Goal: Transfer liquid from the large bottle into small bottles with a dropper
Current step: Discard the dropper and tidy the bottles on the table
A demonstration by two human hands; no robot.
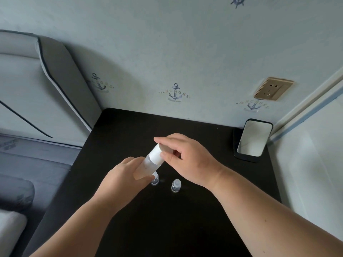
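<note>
Currently, step in hand: opening the large bottle, judged from how both hands sit on it; no dropper shows anywhere in view.
Large bottle [146, 165]: held tilted above the black tabletop [167, 219], its white cap [157, 152] pointing up and away toward the wall, clear liquid in the frosted body.
Left hand [122, 175]: wrapped around the lower body of the bottle, fingers [136, 160] curled on it and carrying its weight.
Right hand [185, 158]: pinching the cap, thumb on the near side and fingers over the far end, as if to twist or pull.
Small bottles: one [155, 179] stands directly beneath the bottle's base and is partly hidden by it; the other [176, 185] stands just to its right, apart from both hands. Whether they are capped or open I cannot tell.
Risk, spill: the bottle is leaning, so a cap that comes away suddenly could let liquid run out over the tabletop.
Risk, knock: the base hangs close above the nearer small bottle; lowering or swinging it could tip that bottle over.
Risk, phone: a phone [254, 139] lies at the far right corner, well apart, though a spreading puddle might reach it.
Risk, grip: the frosted body looks smooth, so a hard twist could turn it in the left hand.
</note>
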